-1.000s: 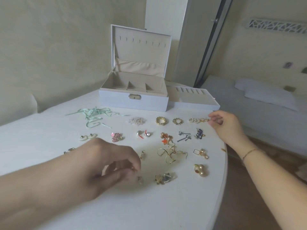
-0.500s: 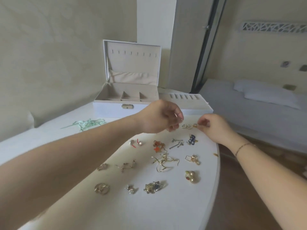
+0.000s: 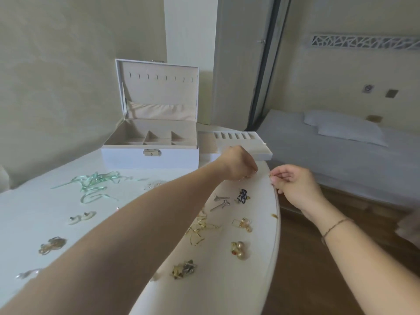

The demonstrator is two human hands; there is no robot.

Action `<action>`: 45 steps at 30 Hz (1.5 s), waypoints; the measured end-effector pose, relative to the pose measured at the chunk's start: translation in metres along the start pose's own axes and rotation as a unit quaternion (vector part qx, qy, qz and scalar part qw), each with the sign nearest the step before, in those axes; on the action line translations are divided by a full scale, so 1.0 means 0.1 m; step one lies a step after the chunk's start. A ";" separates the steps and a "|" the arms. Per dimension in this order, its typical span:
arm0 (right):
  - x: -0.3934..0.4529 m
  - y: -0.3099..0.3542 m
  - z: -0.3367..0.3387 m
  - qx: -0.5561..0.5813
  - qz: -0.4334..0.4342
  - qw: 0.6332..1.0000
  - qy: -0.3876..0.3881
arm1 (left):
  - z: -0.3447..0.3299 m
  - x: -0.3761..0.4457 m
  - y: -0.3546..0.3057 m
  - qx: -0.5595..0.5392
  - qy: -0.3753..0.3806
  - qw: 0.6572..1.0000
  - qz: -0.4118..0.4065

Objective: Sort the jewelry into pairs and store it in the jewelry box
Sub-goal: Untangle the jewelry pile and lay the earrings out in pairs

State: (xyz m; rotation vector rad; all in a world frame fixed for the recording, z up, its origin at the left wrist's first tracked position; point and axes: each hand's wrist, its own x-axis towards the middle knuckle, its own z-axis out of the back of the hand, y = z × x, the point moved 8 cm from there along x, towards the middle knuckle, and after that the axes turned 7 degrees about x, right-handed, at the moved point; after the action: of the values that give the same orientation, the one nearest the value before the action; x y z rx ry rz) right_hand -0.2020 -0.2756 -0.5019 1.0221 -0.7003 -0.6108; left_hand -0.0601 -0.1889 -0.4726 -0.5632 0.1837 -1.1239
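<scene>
White table (image 3: 238,298) fills the lower frame, and at its twelve o'clock end sits the jewelry box (image 3: 150,156), lid up, compartments showing, with its tray (image 3: 245,148) lying just beside it at three o'clock. Left arm reaches right across the table; the left hand (image 3: 237,163) hovers in front of the tray, fingers curled down, something small and gold glinting under them, though I cannot tell if it grips it. Right hand (image 3: 293,186) is close at its three o'clock, out over the table edge, thumb and forefinger pinching a tiny dark-gold piece (image 3: 270,176); the two hands are near each other but not touching. Green ribbon (image 3: 95,185) sprawls at ten o'clock. Below the hands, at six o'clock, lie the silver pair (image 3: 220,202), the blue pair (image 3: 242,196), a gold tangle (image 3: 200,228), pearl earrings (image 3: 238,250) and a star pair (image 3: 184,268). White earrings (image 3: 81,217) rest well left.
</scene>
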 end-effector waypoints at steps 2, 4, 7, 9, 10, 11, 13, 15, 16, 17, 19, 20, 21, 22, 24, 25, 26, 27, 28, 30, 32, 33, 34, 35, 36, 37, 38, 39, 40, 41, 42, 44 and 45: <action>-0.03 0.00 0.01 0.009 -0.001 1.000 -0.004 | -0.04 -0.01 0.01 0.003 0.006 1.000 -0.005; -0.05 0.01 0.00 0.017 0.002 1.000 -0.006 | -0.07 -0.01 0.02 0.000 0.011 1.000 -0.008; -0.09 0.04 -0.03 0.018 0.009 1.000 -0.002 | -0.10 -0.01 0.05 0.018 0.009 1.000 -0.008; -0.10 0.08 -0.07 0.012 0.019 1.000 0.006 | -0.07 -0.01 0.06 0.037 0.004 0.999 -0.007; -0.11 0.10 -0.08 0.011 0.025 1.000 0.011 | -0.03 -0.02 0.07 0.043 0.000 0.999 -0.008; -0.12 0.12 -0.10 0.012 0.027 0.999 0.015 | 0.02 -0.04 0.06 0.051 -0.004 0.999 -0.012; -0.15 0.18 -0.13 0.014 0.029 0.999 0.027 | 0.13 -0.12 0.01 0.073 -0.009 0.997 -0.035; -0.24 0.33 -0.17 0.026 0.034 0.999 0.033 | 0.32 -0.30 -0.06 0.089 -0.018 0.994 -0.067; -0.32 0.46 -0.20 0.033 0.044 0.998 0.035 | 0.45 -0.43 -0.08 0.092 -0.028 0.992 -0.083; -0.45 0.63 -0.25 0.042 0.058 0.996 0.043 | 0.57 -0.57 -0.09 0.086 -0.041 0.991 -0.095; -0.84 1.04 -0.42 0.083 0.098 0.987 0.096 | 0.83 -0.90 -0.04 0.055 -0.069 0.990 -0.114; -1.11 1.24 -0.55 0.108 0.123 0.976 0.145 | 0.95 -1.08 0.02 0.039 -0.079 0.989 -0.118; -1.40 1.42 -0.72 0.127 0.146 0.960 0.203 | 1.04 -1.26 0.11 0.026 -0.084 0.989 -0.116; -1.71 1.59 -0.89 0.133 0.173 0.941 0.258 | 1.13 -1.43 0.20 0.017 -0.084 0.990 -0.110; -2.24 1.75 -1.25 0.108 0.245 0.902 0.340 | 1.28 -1.72 0.39 0.025 -0.086 0.992 -0.092; -2.45 1.76 -1.42 0.092 0.273 0.884 0.369 | 1.33 -1.84 0.50 0.038 -0.090 0.992 -0.082; -2.63 1.73 -1.59 0.077 0.287 0.869 0.395 | 1.38 -1.95 0.61 0.047 -0.093 0.992 -0.069; -2.76 1.69 -1.74 0.067 0.291 0.857 0.419 | 1.42 -2.04 0.72 0.052 -0.097 0.992 -0.055; -2.87 1.65 -1.86 0.054 0.294 0.849 0.436 | 1.45 -2.13 0.82 0.052 -0.102 0.993 -0.043; -2.94 1.62 -2.03 0.017 0.305 0.843 0.442 | 1.51 -2.28 1.00 0.048 -0.120 0.991 -0.023; -2.91 1.60 -2.14 -0.033 0.319 0.841 0.436 | 1.57 -2.41 1.11 0.039 -0.148 0.988 -0.011; -2.89 1.60 -2.18 -0.056 0.329 0.839 0.430 | 1.60 -2.46 1.16 0.034 -0.167 0.985 -0.010; -2.86 1.61 -2.20 -0.065 0.342 0.836 0.424 | 1.63 -2.52 1.20 0.027 -0.192 0.981 -0.013; -2.85 1.63 -2.21 -0.061 0.351 0.834 0.421 | 1.66 -2.58 1.24 0.018 -0.220 0.975 -0.016; -2.85 1.63 -2.23 -0.056 0.356 0.831 0.423 | 1.68 -2.64 1.28 0.006 -0.248 0.968 -0.019; -2.85 1.64 -2.24 -0.054 0.363 0.827 0.426 | 1.70 -2.69 1.33 -0.006 -0.272 0.962 -0.019; -2.86 1.64 -2.26 -0.055 0.374 0.822 0.427 | 1.71 -2.73 1.38 -0.015 -0.287 0.958 -0.018; -2.86 1.64 -2.27 -0.055 0.388 0.818 0.421 | 1.70 -2.75 1.42 -0.018 -0.294 0.955 -0.016; -2.85 1.65 -2.28 -0.054 0.402 0.816 0.411 | 1.69 -2.75 1.46 -0.014 -0.298 0.955 -0.010; -2.84 1.64 -2.28 -0.048 0.408 0.816 0.407 | 1.69 -2.75 1.50 -0.009 -0.301 0.954 -0.003; -2.82 1.63 -2.29 -0.038 0.403 0.815 0.414 | 1.70 -2.74 1.55 -0.007 -0.307 0.952 0.006; -2.79 1.61 -2.30 -0.031 0.382 0.812 0.439 | 1.74 -2.74 1.66 -0.015 -0.327 0.945 0.023; -2.77 1.60 -2.29 -0.030 0.372 0.811 0.451 | 1.75 -2.74 1.72 -0.024 -0.341 0.939 0.033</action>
State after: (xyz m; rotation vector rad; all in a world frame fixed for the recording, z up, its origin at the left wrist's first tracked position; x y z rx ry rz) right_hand -0.1815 0.1176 -0.5009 0.7599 -0.1680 0.5427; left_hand 0.0308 0.1668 -0.4499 -0.9509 -0.3703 -0.8050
